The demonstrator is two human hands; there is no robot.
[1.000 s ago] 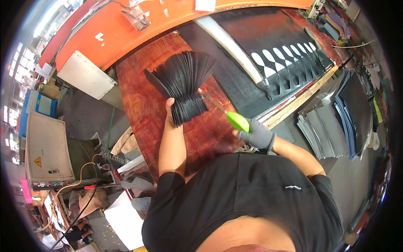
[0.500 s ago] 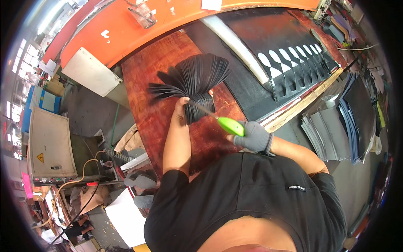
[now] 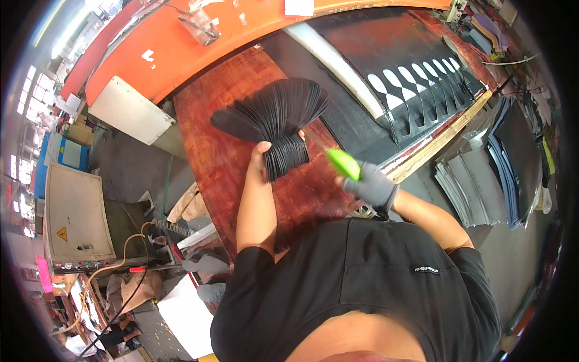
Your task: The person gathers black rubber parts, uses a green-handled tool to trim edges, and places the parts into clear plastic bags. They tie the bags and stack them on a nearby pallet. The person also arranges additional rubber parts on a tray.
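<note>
My bare left hand [image 3: 259, 158] grips a thick stack of thin black insole-shaped pieces [image 3: 286, 158] at its narrow waist. The thumb presses the near left side and fingertips show at the right side. Beyond the grip, the far ends of the pieces spread into a wide fan. To the right, my right hand [image 3: 375, 187], in a grey glove, is closed around a bright green handle of a tool [image 3: 344, 164]. A thin shaft points from it toward the stack, apart from it; motion blur hides its exact kind.
Beneath the stack is a reddish-brown board [image 3: 223, 90]. A black sheet with sole-shaped cut-outs [image 3: 416, 99] lies at the far right, with a white strip [image 3: 332, 66] beside it. An orange machine beam [image 3: 181, 42] spans the back. Grey sheets [image 3: 473, 187] stand at right.
My right hand has drawn the green-handled tool back to the right, off the near part of the stack. The fan's left side has shifted into a more even spread.
</note>
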